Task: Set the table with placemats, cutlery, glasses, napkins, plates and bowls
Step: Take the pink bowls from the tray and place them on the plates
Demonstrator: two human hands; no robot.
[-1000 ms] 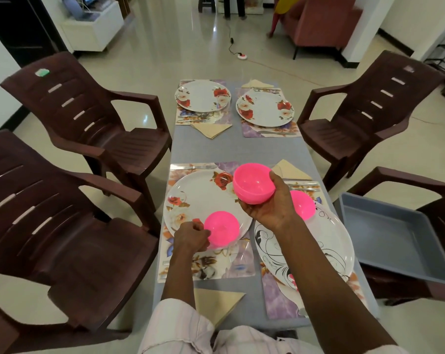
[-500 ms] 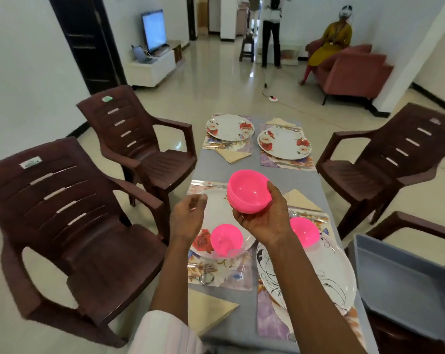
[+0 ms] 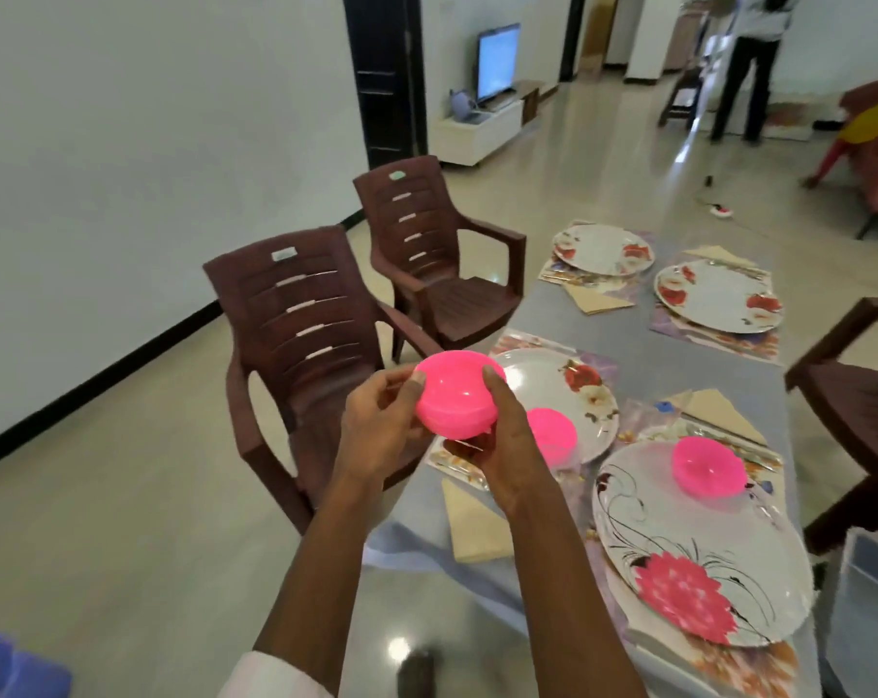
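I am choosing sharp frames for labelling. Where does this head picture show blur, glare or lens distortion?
Head view: motion blur softens everything, worst on the standing person and the blue object at lower left; the held pink bowl is readable, with a small highlight; the glossy floor carries a glare spot; the wide lens tilts the near chair.

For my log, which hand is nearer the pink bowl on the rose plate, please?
Right. Right hand is beside that pink bowl; left hand is beyond the held bowl.

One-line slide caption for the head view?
Left hand and right hand hold a pink bowl together, beside the partly set table.
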